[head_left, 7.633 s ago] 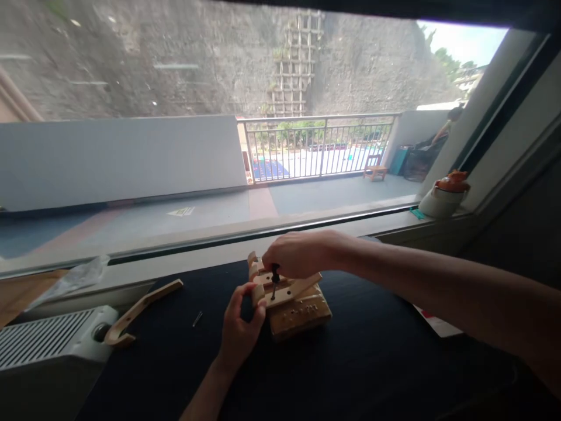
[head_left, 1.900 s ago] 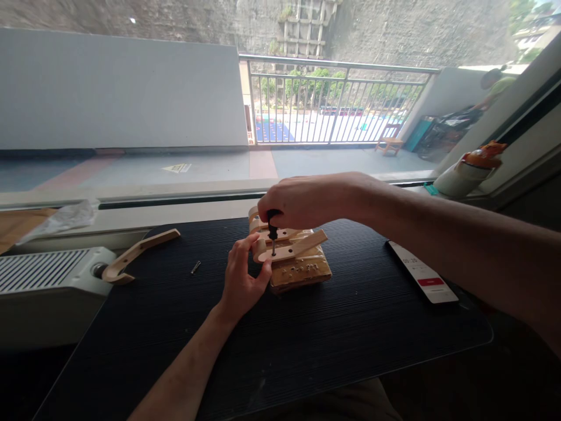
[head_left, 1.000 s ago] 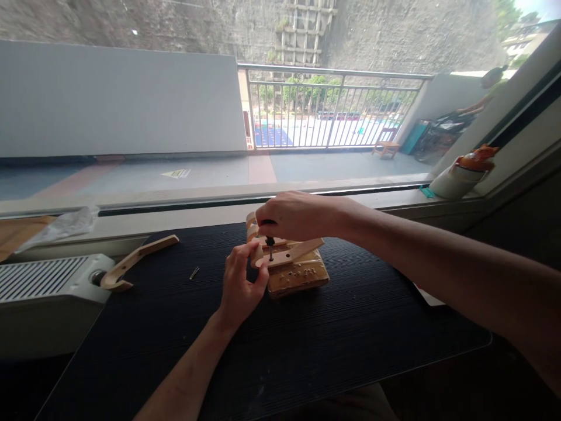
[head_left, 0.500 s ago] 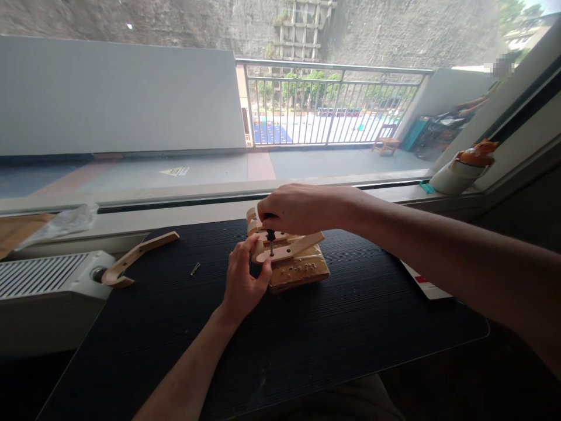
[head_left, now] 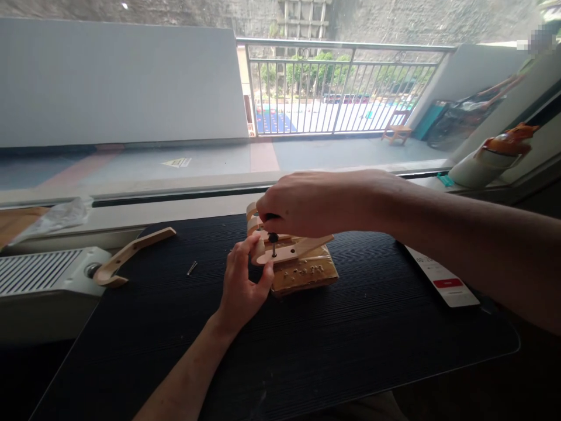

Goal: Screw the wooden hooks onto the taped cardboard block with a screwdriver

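My right hand is closed around the dark handle of a screwdriver. The shaft points straight down, its tip at a hole in a light wooden hook. Pinched between the thumb and fingers of my left hand is the rounded end of that hook. It lies on a brown block wrapped in clear tape, whose near part is dotted with small holes. More wooden hooks sit behind it, partly covered by my hands.
Another wooden hook lies at the table's left edge, near a white radiator. Small screws lie left of my hand. A phone-like panel with a red bar is at right. A white bottle stands on the sill.
The camera view has shifted slightly, showing more of the panel at right. My right hand has turned a little on the screwdriver; my left hand keeps its hold.
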### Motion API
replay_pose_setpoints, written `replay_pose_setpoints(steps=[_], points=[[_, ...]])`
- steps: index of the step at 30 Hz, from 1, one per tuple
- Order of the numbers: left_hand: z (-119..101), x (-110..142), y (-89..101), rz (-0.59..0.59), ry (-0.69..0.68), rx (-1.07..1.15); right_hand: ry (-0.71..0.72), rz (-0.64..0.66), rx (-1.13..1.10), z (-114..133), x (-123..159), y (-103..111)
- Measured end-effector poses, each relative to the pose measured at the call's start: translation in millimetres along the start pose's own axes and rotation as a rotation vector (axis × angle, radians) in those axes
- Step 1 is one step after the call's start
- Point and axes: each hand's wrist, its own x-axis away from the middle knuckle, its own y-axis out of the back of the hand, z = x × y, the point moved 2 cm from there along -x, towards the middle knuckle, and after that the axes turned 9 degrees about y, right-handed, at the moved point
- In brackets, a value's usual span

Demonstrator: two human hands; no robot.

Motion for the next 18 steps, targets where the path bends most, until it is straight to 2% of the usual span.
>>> replay_pose_setpoints(steps=[5,10,18], points=[[1.2,0.5,-0.9,0.012,0.029,0.010,0.018,-0.027,0.045,-8.8,-3.0,-1.7],[0.4,0.9,-1.6,0.003,0.036,-0.016,0.120,-0.077,0.111,-11.3,0.9,2.9],[-0.7,2.0,-1.0,-0.027,0.034,-0.049,0.123,-0.129,0.077,-14.6,-6.9,-5.5]])
